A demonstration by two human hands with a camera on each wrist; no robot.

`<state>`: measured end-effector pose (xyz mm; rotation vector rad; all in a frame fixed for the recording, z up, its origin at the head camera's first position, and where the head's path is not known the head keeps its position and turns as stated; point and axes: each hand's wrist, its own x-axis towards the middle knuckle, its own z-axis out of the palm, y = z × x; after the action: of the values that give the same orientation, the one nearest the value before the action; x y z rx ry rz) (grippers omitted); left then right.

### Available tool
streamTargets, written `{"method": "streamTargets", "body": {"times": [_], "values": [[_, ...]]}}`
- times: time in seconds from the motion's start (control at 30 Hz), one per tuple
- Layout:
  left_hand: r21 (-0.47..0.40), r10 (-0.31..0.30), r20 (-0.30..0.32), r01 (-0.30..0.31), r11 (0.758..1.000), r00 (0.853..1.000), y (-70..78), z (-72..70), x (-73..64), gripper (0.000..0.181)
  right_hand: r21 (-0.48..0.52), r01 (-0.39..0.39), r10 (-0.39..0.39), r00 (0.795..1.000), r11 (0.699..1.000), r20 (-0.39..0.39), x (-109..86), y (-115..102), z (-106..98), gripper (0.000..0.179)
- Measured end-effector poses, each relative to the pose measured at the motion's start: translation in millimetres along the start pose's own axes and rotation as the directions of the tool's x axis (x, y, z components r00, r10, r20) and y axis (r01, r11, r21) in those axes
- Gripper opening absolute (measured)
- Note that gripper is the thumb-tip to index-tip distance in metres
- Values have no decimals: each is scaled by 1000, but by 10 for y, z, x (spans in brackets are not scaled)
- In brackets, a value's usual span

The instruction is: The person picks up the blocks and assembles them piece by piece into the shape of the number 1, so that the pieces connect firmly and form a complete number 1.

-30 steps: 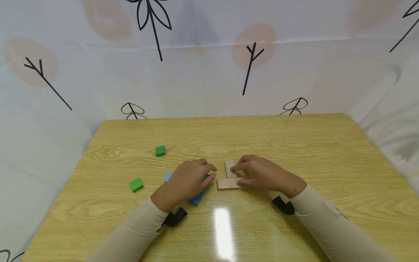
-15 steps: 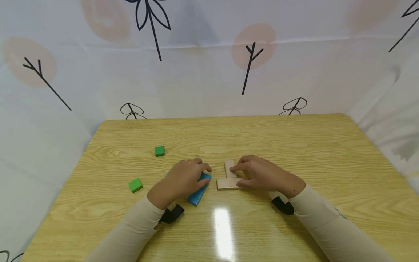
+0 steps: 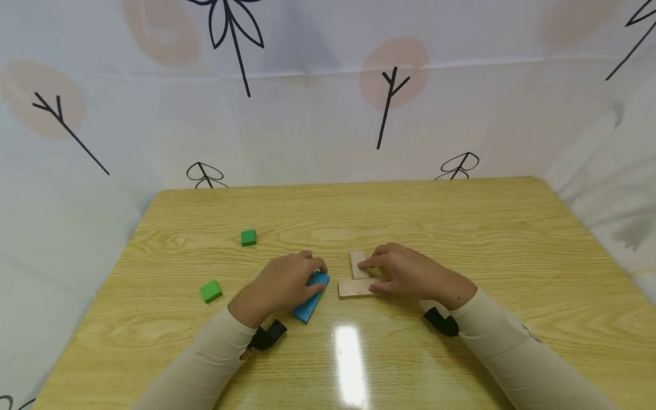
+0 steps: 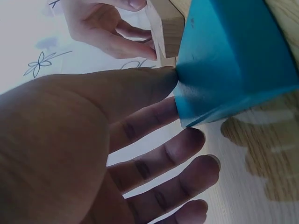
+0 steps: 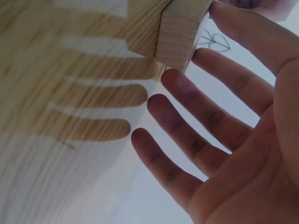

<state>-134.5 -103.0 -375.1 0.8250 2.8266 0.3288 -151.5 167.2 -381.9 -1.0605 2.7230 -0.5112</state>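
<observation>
on a wood-grain table, pinching a blue block at its far end with the thumb and index finger of the left hand, and spreading that hand's other fingers apart; not making out the index fingertip behind the block. having the blue block lying aslant, left of a longer wooden block and a shorter wooden block, near but apart. touching both with the right hand: resting the thumb on the longer one, lying crosswise, and the index finger on the shorter one, meeting its partner's far edge. holding the right fingers apart and nearly straight. seeing, farther left, a dark green block toward the back and a bright green block nearer the left forearm. wearing cream sleeves. facing a white cloth printed with black sprigs and pinkish blobs.
</observation>
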Motion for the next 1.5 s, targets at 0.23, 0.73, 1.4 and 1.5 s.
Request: {"method": "streamTargets", "body": {"times": [0.23, 0.73, 1.4, 1.5], "values": [[-34, -24, 28, 25, 999, 999, -28, 28, 9, 27, 6, -7, 7, 1000, 1000, 2, -4, -14, -2, 40], [-116, -94, 112, 107, 987, 989, -11, 14, 13, 30, 11, -19, 19, 1000, 1000, 7, -4, -9, 3, 40], [-144, -72, 138, 92, 985, 988, -66, 40, 20, 33, 5, -14, 14, 1000, 1000, 7, 3, -12, -5, 40], [-152, -61, 136, 82, 985, 989, -76, 41, 26, 34, 4, -14, 14, 1000, 1000, 5, 5, -13, -6, 40]]}}
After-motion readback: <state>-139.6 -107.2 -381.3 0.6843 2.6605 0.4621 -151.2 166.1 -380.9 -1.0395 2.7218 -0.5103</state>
